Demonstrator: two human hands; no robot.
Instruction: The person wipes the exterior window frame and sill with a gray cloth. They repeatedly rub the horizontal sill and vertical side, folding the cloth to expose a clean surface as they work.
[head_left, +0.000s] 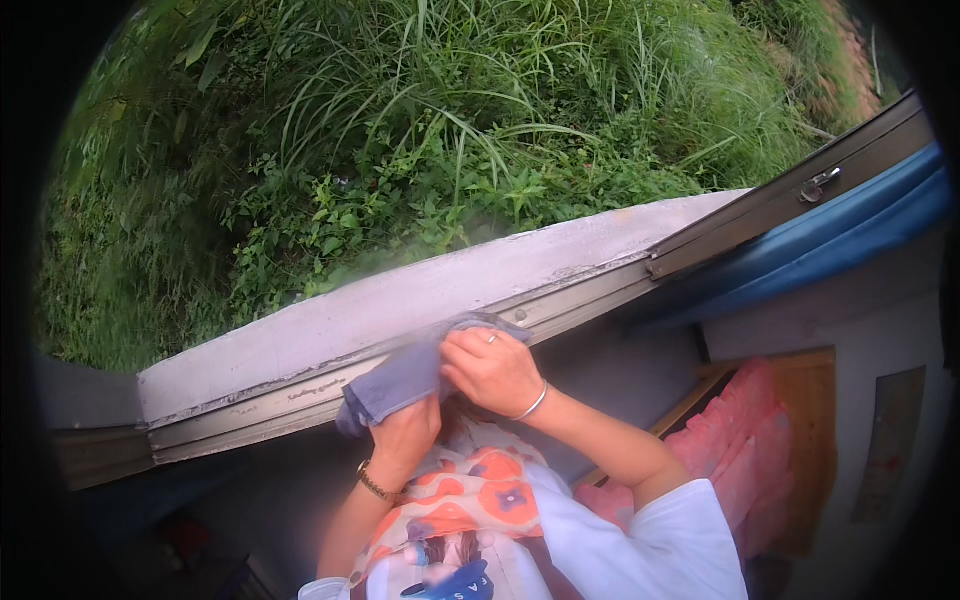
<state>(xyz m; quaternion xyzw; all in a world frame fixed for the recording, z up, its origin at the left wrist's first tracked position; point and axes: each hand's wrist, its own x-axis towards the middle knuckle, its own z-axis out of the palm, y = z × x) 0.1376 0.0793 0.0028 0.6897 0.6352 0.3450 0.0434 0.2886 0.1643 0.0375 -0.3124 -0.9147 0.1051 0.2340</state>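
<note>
A blue-grey cloth (401, 375) lies bunched over the metal window track (300, 394). My right hand (491, 371), with a ring and a silver bangle, grips the cloth's right end and presses it at the track. Lower and to the left, my left hand (409, 431) holds the cloth's near part; its fingertips are hidden by the fabric. A watch or bracelet with a gold-coloured band (375, 484) circles the left wrist. Dirt and worn patches mark the track left of the cloth.
Beyond the track runs a pale outer sill (450, 281), with grass and weeds (450, 150) outside. On the right are a sliding window frame (787, 199) with a latch (817, 185) and a blue curtain (817, 232). Pink fabric (739, 450) hangs near a wooden bed board (810, 450).
</note>
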